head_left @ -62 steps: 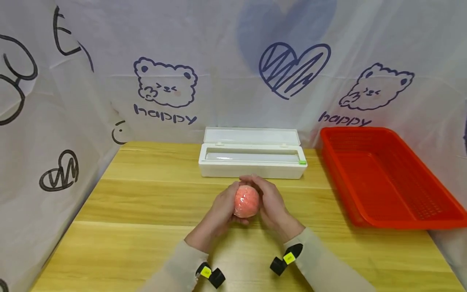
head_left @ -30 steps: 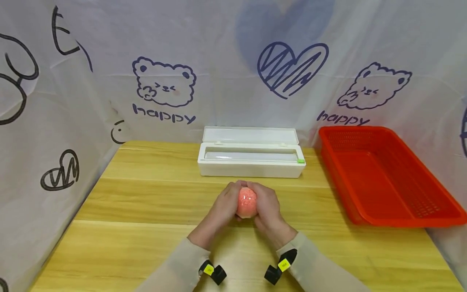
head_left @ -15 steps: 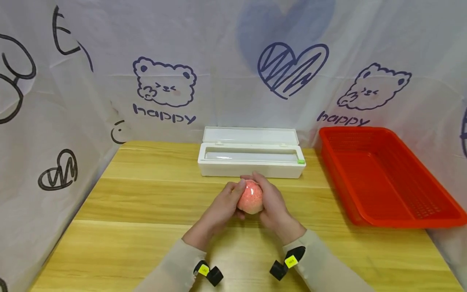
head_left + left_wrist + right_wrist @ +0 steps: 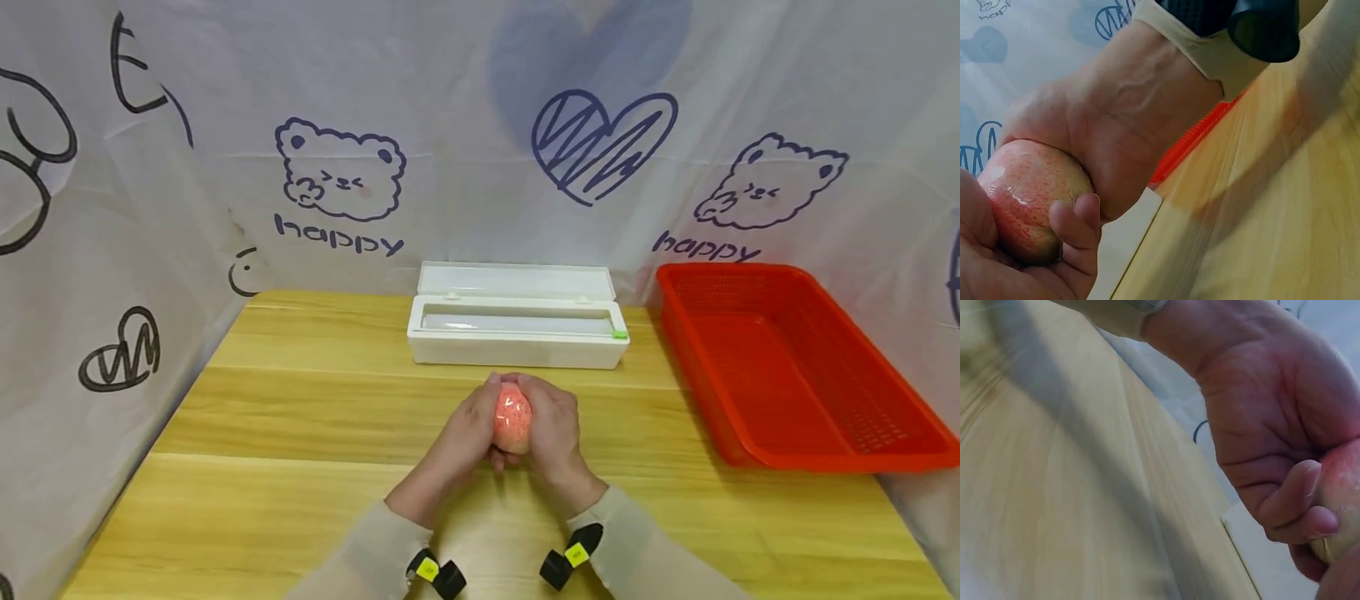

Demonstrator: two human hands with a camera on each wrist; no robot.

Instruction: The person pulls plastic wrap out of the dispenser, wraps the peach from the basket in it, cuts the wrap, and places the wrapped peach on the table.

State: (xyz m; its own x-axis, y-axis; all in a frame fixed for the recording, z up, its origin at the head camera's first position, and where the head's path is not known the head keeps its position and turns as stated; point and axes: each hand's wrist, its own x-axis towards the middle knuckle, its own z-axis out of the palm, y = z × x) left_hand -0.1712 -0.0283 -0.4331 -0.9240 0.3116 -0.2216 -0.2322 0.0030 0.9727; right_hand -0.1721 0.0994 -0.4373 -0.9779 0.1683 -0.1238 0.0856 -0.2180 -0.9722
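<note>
An apple point(image 4: 513, 417), pinkish red with a yellow-green end, has the gloss and creases of clear film around it. My left hand point(image 4: 467, 429) grips it from the left and my right hand point(image 4: 555, 425) from the right, just above the table, thumbs near the top. In the left wrist view the apple point(image 4: 1029, 194) sits between both palms, with left fingertips point(image 4: 1079, 222) curled up against its lower end. Only a slice of the apple point(image 4: 1342, 481) shows in the right wrist view, where the left hand point(image 4: 1266, 419) cups it; most of the right hand lies out of frame.
Beyond the hands stands a white cling film box point(image 4: 517, 348), its lid point(image 4: 517, 281) raised and a green slider point(image 4: 619, 334) at its right end. A red plastic basket point(image 4: 750, 433) is on the right. A printed white cloth point(image 4: 465, 125) hangs behind the wooden table point(image 4: 300, 400).
Both hands have parted slightly, then pressed together around the apple again. Since half a second ago the apple has turned and come slightly nearer the body. The box and basket have not moved.
</note>
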